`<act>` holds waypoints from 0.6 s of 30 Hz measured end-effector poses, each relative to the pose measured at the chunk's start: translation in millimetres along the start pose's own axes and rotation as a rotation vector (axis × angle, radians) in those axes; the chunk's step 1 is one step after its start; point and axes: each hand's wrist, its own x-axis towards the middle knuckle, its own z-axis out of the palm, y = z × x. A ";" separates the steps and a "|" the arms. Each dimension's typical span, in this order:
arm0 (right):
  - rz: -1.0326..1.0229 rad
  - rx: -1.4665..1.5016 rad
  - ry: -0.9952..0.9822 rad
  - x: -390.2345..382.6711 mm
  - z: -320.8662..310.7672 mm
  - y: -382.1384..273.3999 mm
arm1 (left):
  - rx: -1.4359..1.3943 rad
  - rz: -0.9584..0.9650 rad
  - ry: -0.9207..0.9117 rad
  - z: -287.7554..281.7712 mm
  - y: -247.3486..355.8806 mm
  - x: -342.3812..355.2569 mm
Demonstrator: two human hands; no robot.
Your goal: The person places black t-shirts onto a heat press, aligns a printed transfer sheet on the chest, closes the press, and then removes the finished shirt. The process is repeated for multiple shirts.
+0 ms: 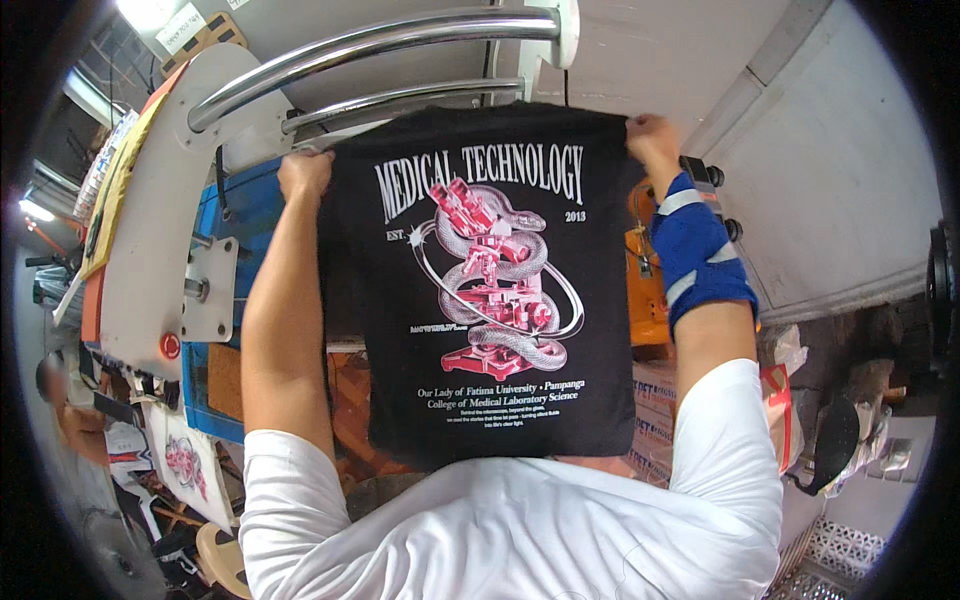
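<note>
One black printed shirt (490,285) hangs spread out in the head view, between the left hand (303,174) and the right hand (652,140), whose fingers (321,160) grasp its upper corners. A blue wrap (693,240) with pale bands circles the right forearm (705,340). Two chrome bars (400,38) run beyond the shirt's top edge.

Bright lamp (38,210) at far left, glare along the chrome rail (400,37), bent edges, black rim
</note>
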 end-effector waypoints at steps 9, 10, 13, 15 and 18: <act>-0.161 -0.203 0.108 -41.2 88.3 -14.2 | -0.006 0.403 0.161 106.1 -43.8 -19.9; -0.322 -0.247 -0.008 -61.1 95.6 -30.2 | -0.031 0.595 0.072 119.6 -43.3 -31.5; -0.883 -0.152 0.069 -99.8 151.8 -33.7 | 0.051 1.021 -0.256 161.5 7.2 -78.4; -0.825 -0.161 0.070 -126.4 185.4 -44.3 | 0.278 0.984 -0.246 176.5 16.6 -105.2; -0.737 -0.140 -0.012 -129.5 179.1 -66.7 | 0.340 0.964 -0.205 180.6 11.7 -98.5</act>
